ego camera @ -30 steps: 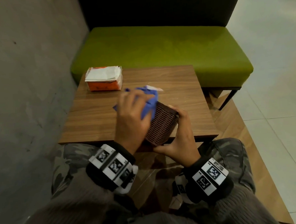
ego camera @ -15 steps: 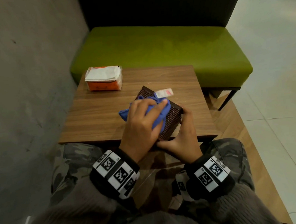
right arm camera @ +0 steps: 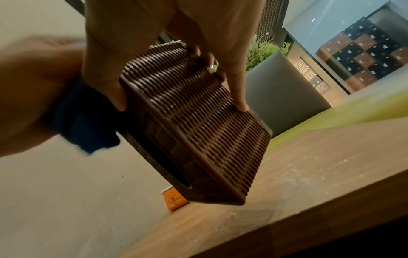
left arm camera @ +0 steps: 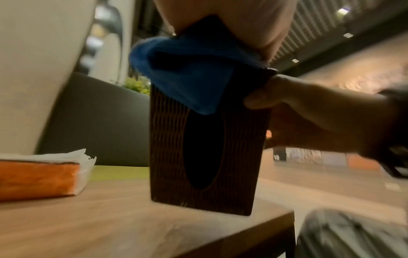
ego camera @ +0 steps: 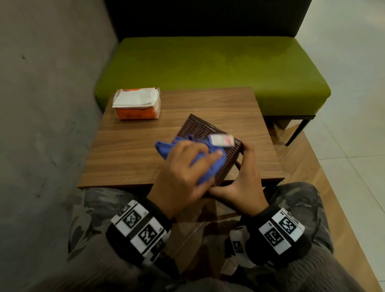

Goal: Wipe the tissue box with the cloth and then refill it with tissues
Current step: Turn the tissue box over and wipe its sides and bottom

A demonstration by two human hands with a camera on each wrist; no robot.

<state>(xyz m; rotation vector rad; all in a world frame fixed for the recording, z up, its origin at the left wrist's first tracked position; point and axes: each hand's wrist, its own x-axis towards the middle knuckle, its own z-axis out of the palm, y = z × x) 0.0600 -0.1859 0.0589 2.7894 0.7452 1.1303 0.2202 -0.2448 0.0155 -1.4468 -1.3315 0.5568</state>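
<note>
Hands [ego camera: 210,167] over apparently wooden table [ego camera: 129,153]

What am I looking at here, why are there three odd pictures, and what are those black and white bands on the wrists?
No machine here: a person works with two bare hands, wearing a camera on the head and one on each wrist; the patterned bands sit at the wrists. The wide picture is from the head, looking down at a small wooden table before a green bench. The two close, tilted pictures are the wrist cameras. The left hand presses a blue cloth against a dark woven tissue box. The right hand grips that box, tilted up on the table. An orange pack of tissues lies at the far left corner.
</note>
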